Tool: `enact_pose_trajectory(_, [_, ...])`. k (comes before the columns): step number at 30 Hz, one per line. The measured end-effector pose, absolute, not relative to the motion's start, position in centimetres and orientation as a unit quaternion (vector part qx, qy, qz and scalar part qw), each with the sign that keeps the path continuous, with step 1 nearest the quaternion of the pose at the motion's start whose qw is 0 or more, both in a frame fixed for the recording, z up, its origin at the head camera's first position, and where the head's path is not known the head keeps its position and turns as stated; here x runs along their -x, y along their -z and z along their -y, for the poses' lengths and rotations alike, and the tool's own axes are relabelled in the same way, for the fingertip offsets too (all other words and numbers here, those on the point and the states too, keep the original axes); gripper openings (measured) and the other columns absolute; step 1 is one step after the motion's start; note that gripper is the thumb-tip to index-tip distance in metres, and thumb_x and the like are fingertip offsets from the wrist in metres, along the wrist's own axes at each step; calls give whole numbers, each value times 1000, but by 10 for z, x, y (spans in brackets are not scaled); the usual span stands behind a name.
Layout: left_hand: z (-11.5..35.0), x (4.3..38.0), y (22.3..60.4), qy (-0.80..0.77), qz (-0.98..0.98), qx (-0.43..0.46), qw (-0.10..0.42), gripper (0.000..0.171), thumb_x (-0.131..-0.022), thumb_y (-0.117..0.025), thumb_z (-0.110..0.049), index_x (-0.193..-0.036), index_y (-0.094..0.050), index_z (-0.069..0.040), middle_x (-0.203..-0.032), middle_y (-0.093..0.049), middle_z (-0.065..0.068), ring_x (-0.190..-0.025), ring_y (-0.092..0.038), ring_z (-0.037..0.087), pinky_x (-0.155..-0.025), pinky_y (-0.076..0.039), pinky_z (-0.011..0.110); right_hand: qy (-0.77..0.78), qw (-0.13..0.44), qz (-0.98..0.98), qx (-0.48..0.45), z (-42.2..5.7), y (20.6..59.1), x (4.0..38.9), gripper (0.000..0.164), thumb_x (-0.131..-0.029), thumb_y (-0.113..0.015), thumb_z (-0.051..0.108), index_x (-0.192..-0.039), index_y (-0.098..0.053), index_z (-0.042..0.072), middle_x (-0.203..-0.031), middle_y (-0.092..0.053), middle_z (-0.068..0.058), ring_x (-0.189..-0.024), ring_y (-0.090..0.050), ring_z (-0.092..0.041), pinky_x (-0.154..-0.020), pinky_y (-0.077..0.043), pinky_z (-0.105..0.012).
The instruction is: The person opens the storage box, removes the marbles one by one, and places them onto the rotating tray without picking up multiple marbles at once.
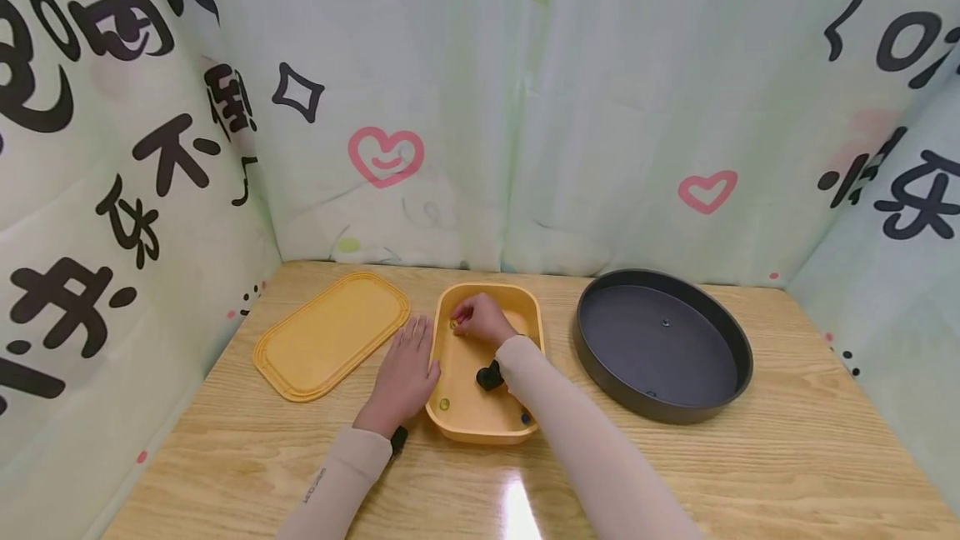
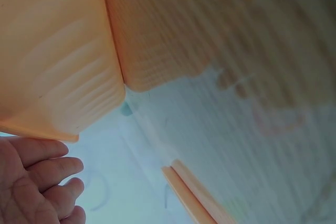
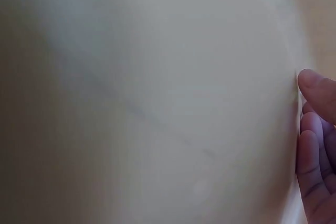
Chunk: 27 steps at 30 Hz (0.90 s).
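My right hand (image 1: 486,320) reaches into the yellow box (image 1: 468,432). Its curled fingers and thumb pinch a small yellowish ring (image 1: 453,325) by the far left inner wall, where the fingertips partly hide it. A second small yellow ring (image 1: 445,404) lies near the box's front left corner, and a small blue piece (image 1: 525,418) sits at the front right. My left hand (image 1: 405,373) rests along the box's left side with fingers straight; in the left wrist view its fingertips meet the underside of the rim (image 2: 42,136).
Left of the box, a yellow lid (image 1: 330,336) lies flat on the wooden table (image 1: 225,448). A round dark pan (image 1: 667,357) stands at the right, holding a couple of tiny shiny pieces. Printed curtains (image 1: 600,148) close off the back and both sides.
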<state>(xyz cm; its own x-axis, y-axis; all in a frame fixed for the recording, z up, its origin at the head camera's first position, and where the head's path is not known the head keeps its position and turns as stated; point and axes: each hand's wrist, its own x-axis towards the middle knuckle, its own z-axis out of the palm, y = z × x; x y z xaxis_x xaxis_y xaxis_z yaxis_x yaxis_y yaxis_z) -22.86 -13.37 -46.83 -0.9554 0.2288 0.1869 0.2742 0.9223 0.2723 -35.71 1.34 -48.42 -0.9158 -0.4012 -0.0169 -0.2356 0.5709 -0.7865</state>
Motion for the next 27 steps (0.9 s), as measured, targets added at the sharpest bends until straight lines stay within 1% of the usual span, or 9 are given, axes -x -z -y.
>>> enact_pose_trajectory(5, [134,228,469,149,978,127,71,59,-96,-46,-24,-144,-30,6,-150,-32,21,-143,-25,33,-117,-20,47,423,86,-882,189,-12,488,358,12,-71,-78,0,-82,-72,-1,-73,-68,-8,-64,-54,-8,-61,-50,-18])
enact_pose_trajectory(11, [135,229,471,148,978,129,73,58,-96,-45,-24,-144,-30,6,-150,-32,21,-143,-24,34,-117,-20,47,405,74,-889,201,-11,487,358,9,-73,-77,1,-81,-73,0,-73,-69,-9,-63,-55,-7,-62,-49,-17])
enact_pose_trajectory(22, [135,231,470,150,977,130,76,58,-96,-45,-23,-144,-30,6,-150,-32,21,-143,-24,34,-117,-19,46,402,94,-890,195,-13,478,357,8,-76,-74,1,-84,-74,2,-77,-70,-7,-66,-55,-8,-63,-49,-17])
enact_pose_trajectory(27, [134,230,469,153,977,130,74,57,-96,-45,-22,-144,-30,7,-150,-32,21,-143,-24,33,-117,-20,47,406,94,-884,210,-15,465,355,9,-79,-70,-1,-87,-73,1,-80,-70,-9,-67,-54,-8,-65,-48,-17])
